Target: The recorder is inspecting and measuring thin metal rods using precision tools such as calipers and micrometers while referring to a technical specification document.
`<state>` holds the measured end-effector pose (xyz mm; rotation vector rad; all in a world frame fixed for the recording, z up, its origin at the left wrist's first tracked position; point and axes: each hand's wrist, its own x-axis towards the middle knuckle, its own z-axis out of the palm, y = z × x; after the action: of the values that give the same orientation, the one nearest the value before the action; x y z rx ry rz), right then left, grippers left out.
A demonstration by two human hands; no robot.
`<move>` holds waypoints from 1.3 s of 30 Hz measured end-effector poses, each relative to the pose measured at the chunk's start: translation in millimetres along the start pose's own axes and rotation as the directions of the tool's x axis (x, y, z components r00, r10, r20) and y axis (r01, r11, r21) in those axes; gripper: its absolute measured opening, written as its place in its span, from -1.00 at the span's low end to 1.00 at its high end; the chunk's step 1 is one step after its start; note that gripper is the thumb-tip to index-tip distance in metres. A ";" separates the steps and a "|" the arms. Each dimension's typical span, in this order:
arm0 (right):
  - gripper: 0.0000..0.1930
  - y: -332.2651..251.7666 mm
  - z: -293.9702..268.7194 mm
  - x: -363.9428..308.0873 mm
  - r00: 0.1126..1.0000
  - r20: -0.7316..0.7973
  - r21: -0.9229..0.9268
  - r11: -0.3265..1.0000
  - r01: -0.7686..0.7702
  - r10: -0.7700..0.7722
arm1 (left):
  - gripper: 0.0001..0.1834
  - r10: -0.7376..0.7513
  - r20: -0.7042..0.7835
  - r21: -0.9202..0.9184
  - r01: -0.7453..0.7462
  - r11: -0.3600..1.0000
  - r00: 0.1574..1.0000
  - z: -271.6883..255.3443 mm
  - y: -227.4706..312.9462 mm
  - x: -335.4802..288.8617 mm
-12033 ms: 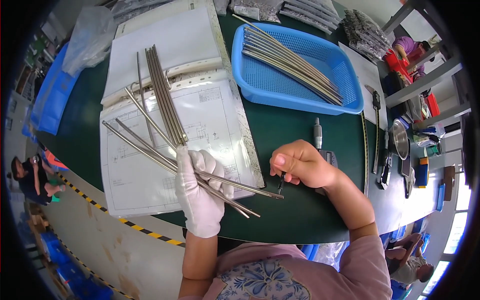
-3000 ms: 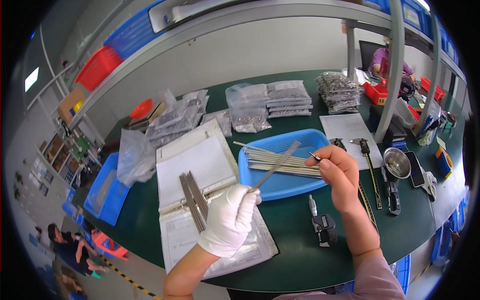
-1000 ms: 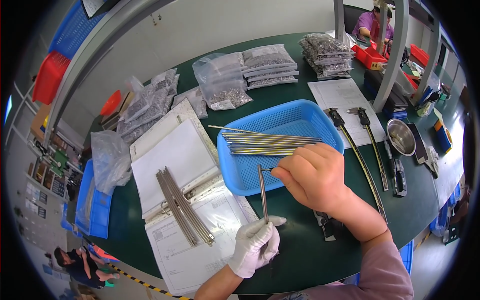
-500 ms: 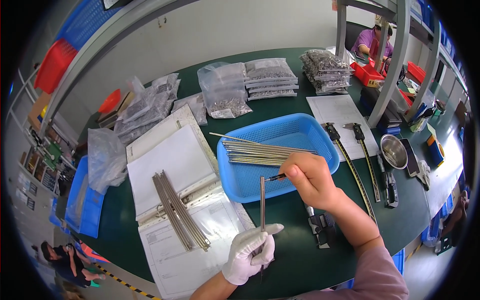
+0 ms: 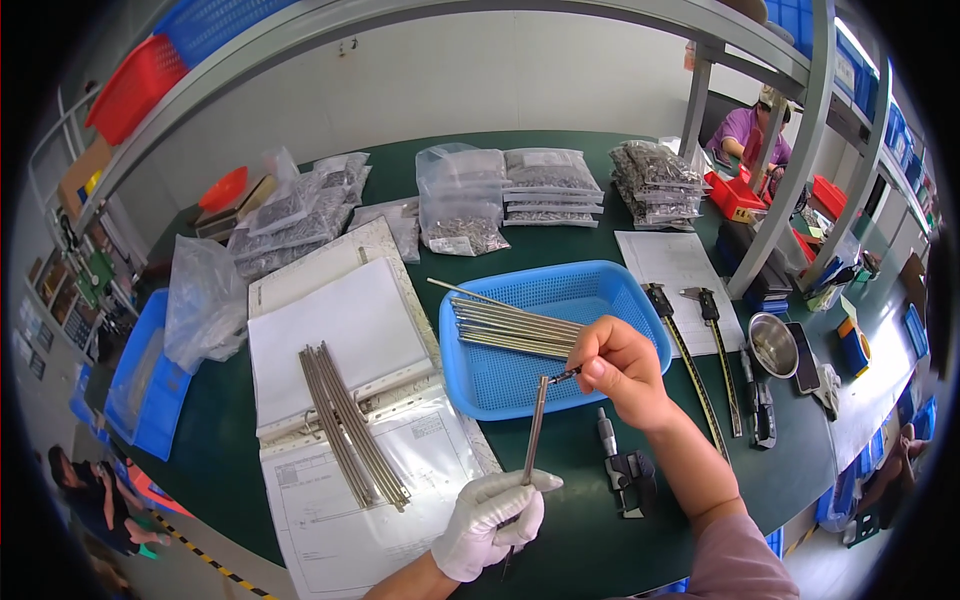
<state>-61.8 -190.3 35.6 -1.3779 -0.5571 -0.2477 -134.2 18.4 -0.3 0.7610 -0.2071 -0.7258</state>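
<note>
My left hand (image 5: 490, 520), in a white glove, grips the lower end of a thin metal rod (image 5: 535, 430) and holds it nearly upright over the green table. My right hand (image 5: 620, 372), bare, pinches a small dark pin-like tool (image 5: 564, 376) against the rod's top end. Just behind my right hand a blue mesh basket (image 5: 610, 290) holds several more metal rods (image 5: 510, 328). Another bundle of rods (image 5: 350, 425) lies on the open white binder (image 5: 350, 330) to the left.
A micrometer (image 5: 625, 470) lies right of the held rod. Two calipers (image 5: 690, 350) rest on a paper sheet, with a small steel bowl (image 5: 772, 345) beside them. Bags of small metal parts (image 5: 500, 190) line the back. Another person (image 5: 745, 125) sits at the far right.
My left hand has shifted slightly, the rod staying nearly upright. My right hand has stayed at the rod's top end with the small tool, and the view has tilted upward.
</note>
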 end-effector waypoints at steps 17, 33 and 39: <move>-0.73 7.1 -5.1 -0.1 0.990 0.123 -0.060 0.996 0.072 -0.064 | -0.61 0.015 0.061 -0.044 -0.012 0.999 0.998 -4.0 -1.6 -1.2; -0.74 8.3 -6.7 -2.6 0.983 0.178 0.022 0.999 0.040 -0.043 | -0.62 -0.049 0.062 -0.075 0.054 0.996 0.997 -3.8 -2.5 -0.7; -0.74 -0.1 -4.9 -8.0 0.997 0.066 0.011 0.999 -0.041 0.040 | -0.63 -0.030 0.056 -0.074 0.034 0.997 0.998 -4.0 -2.2 -0.8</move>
<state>-67.4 -196.3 31.2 -1.3878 -0.5841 -0.1666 -134.3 20.0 -4.6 0.6754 -0.2166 -0.7808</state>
